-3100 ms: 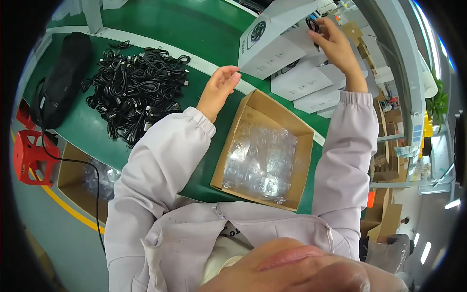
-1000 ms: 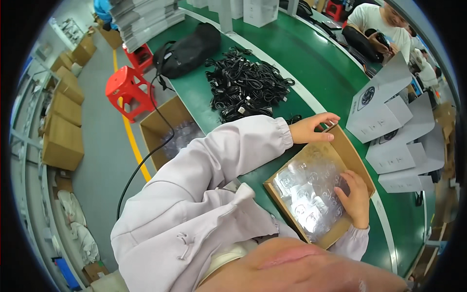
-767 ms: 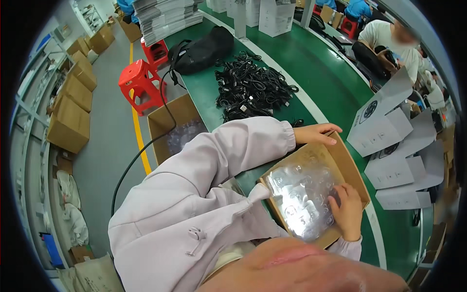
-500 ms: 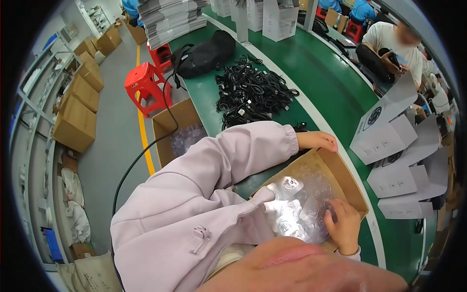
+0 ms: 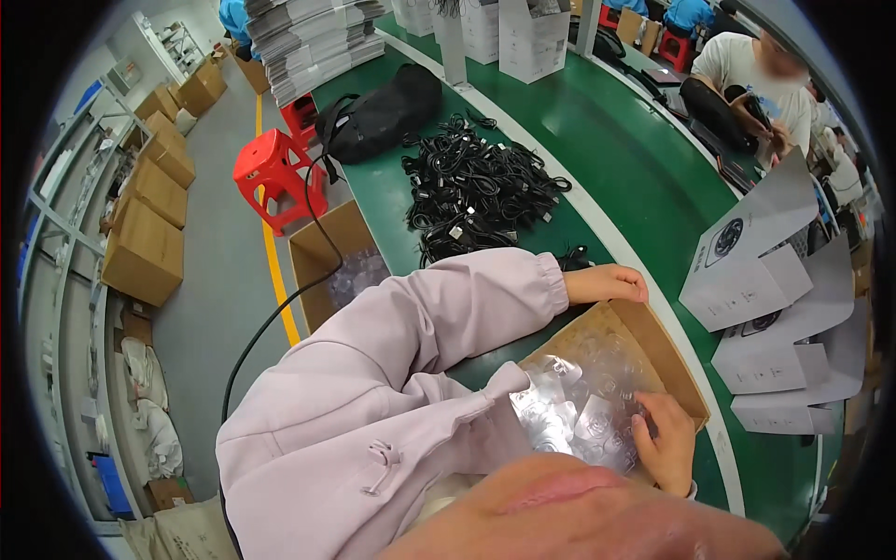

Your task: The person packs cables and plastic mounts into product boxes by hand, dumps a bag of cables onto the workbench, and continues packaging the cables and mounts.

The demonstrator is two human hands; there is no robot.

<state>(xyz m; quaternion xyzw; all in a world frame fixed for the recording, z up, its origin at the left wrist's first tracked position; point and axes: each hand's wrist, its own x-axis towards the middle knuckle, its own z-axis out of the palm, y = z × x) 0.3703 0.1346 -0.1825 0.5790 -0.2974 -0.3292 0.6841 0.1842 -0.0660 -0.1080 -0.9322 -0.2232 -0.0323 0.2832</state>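
Observation:
An open cardboard box (image 5: 686, 387) sits in front of me on the green bench, filled with shiny, clear plastic pieces (image 5: 597, 420) that bear printed marks. My left hand (image 5: 609, 283) lies at the box's far corner, its fingers bent over the rim. Inside the near right part of the box is my right hand (image 5: 665, 439), thumb and fingers apart above the plastic pieces. I make out nothing held in it, though a clear piece could be hard to see there. Beyond my left sleeve spreads a heap of black cables (image 5: 481, 187) with plugs.
Open white printed cartons (image 5: 742, 280) stand on the right. A black bag (image 5: 383, 112) lies behind the cables, near stacked flat cartons (image 5: 313, 47). Red stools (image 5: 275, 177) and another cardboard box (image 5: 313, 247) flank the bench's left side. A co-worker (image 5: 747, 93) sits across.
My right hand's fingers have opened, and the dark thing seen by them before no longer shows. My left hand stays at the box's corner. The whole view has shifted slightly.

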